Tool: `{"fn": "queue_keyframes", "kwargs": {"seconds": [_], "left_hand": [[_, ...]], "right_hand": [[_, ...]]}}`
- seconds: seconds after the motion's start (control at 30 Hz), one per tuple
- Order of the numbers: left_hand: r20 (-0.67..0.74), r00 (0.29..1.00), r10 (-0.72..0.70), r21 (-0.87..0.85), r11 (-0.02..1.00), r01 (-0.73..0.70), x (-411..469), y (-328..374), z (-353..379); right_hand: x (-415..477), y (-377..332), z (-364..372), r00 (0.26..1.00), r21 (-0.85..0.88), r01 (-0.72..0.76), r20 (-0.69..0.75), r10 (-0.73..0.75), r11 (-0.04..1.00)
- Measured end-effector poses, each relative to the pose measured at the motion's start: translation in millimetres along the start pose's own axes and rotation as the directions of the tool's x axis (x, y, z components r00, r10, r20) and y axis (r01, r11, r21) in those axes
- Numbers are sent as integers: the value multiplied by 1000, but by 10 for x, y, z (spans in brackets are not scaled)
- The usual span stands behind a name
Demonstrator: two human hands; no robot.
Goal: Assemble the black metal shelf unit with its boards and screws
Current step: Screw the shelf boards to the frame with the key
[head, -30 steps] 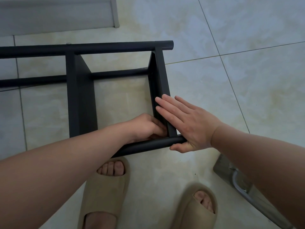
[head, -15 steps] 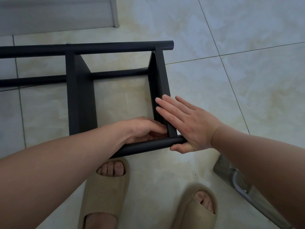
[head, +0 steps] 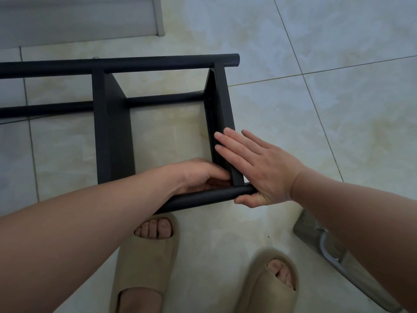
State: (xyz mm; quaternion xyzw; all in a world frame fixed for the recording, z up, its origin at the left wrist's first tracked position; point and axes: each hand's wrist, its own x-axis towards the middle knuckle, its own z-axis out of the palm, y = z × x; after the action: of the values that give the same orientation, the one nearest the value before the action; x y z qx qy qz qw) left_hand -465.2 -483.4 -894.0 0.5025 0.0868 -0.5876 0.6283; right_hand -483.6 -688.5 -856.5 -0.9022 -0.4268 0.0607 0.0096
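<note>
On the tiled floor [head: 338,109], two beige slippers [head: 144,263] stand nearest, with a plastic-wrapped metal part [head: 327,249] to their right, partly covered by the right forearm. Beyond them rests the black shelf frame [head: 112,132]. The right hand [head: 259,168] lies flat with straight fingers against the end board [head: 222,105], thumb under the near tube [head: 203,197]. The left hand [head: 198,177] curls into the inner corner there with fingertips hidden, so its grip cannot be determined. A grey panel [head: 79,19] lies at the far left.

Home interior, glossy pale tiled floor [head: 327,109], beige house slippers [head: 144,256] on bare feet, white baseboard [head: 79,21]
</note>
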Motion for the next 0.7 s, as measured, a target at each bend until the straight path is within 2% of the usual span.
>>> {"fn": "queue_keyframes", "kwargs": {"seconds": [0.37,0.53,0.7], "left_hand": [[75,997,-21,-28,999,23,-11,9,-22],[-5,1000,5,39,999,-5,19,10,4],[9,1000,27,43,999,-28,40,-11,-20]], "right_hand": [[3,-1,-3,1000,-13,10,-19,-10,1000],[5,-6,-20,1000,-20,4,-13,-4,1000],[9,-4,-15,1000,-24,7,-28,-8,1000]]}}
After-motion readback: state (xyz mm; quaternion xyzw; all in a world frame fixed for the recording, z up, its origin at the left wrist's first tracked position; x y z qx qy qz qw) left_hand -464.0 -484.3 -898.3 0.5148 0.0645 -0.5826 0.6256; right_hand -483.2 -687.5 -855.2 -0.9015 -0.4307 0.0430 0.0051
